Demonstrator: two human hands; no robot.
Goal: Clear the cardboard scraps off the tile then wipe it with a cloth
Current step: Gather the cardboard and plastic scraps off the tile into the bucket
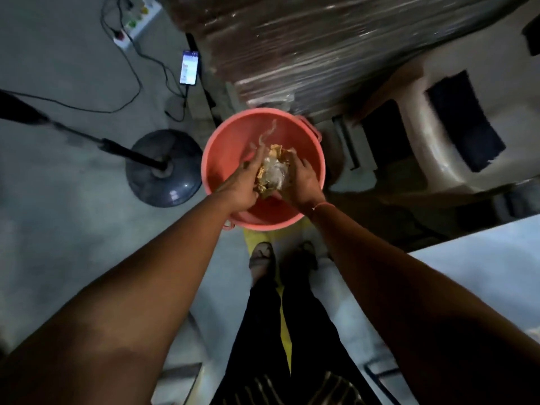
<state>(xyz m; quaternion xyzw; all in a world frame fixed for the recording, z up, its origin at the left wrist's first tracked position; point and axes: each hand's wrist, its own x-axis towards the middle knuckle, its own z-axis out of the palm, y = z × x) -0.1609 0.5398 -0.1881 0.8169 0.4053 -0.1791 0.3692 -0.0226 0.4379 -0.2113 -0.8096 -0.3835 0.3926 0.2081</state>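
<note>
I stand over a salmon-pink bucket (230, 141) on the floor. Both hands hold a bundle of tan cardboard scraps and clear plastic wrap (273, 169) above the bucket's opening. My left hand (242, 184) grips the bundle from the left, my right hand (302, 182) from the right, fingers curled round it. A thin pale strip (267, 134) hangs from the bundle into the bucket. The pale tile (482, 258) shows at the right edge, only its corner in view.
A fan stand with a round dark base (163, 168) sits left of the bucket. A lit phone (190, 67) and cables lie on the grey floor. A plastic-wrapped brown stack (306, 48) and a beige stool (438, 135) stand behind. My feet (280, 258) are just before the bucket.
</note>
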